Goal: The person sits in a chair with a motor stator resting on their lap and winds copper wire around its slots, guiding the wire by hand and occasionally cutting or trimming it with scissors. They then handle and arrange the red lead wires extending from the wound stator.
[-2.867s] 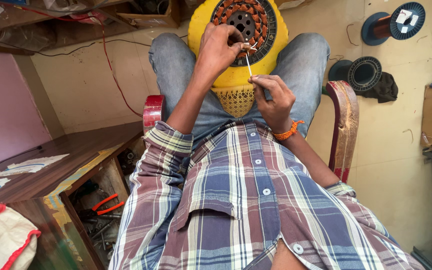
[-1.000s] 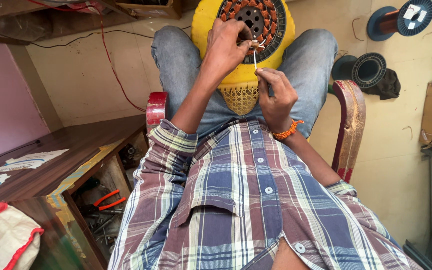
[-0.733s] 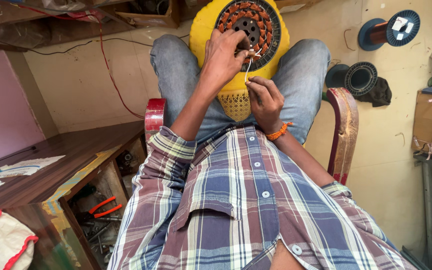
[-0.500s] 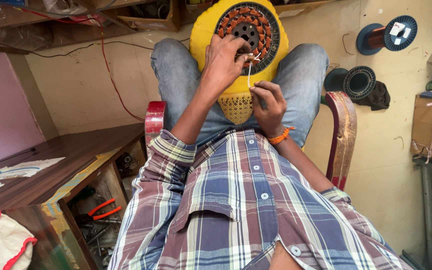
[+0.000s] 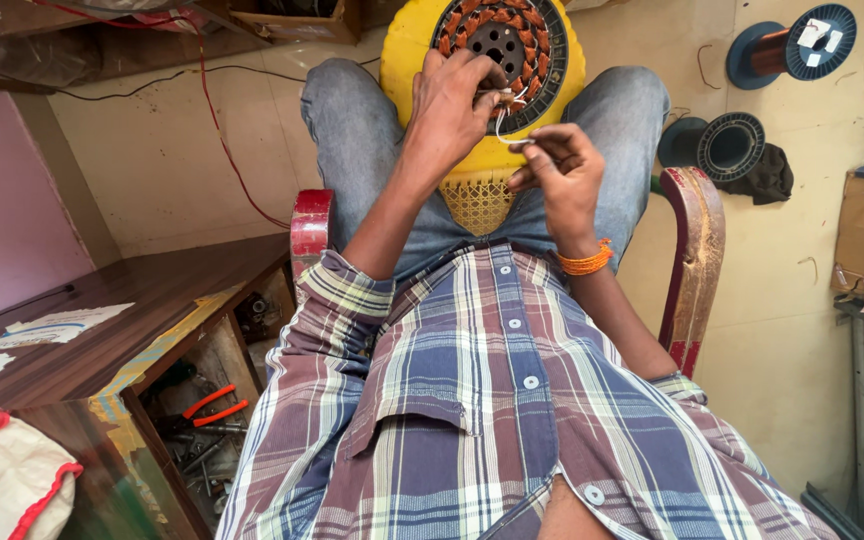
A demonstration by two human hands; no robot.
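The white thread (image 5: pixel 508 128) is pinched in the right hand (image 5: pixel 560 178) (left hand (image 5: pixel 452 100) pressed closed on the stator (image 5: pixel 497 45)) and is best kept taut.

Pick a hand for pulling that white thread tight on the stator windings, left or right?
Right, probably. The right hand already pinches the white thread just off the copper windings, with room to draw back. The left hand lies on the stator, seemingly steadying it.

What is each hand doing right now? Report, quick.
Left hand: fingers pressed on the copper-wound stator.
Right hand: pinching a thin white thread.
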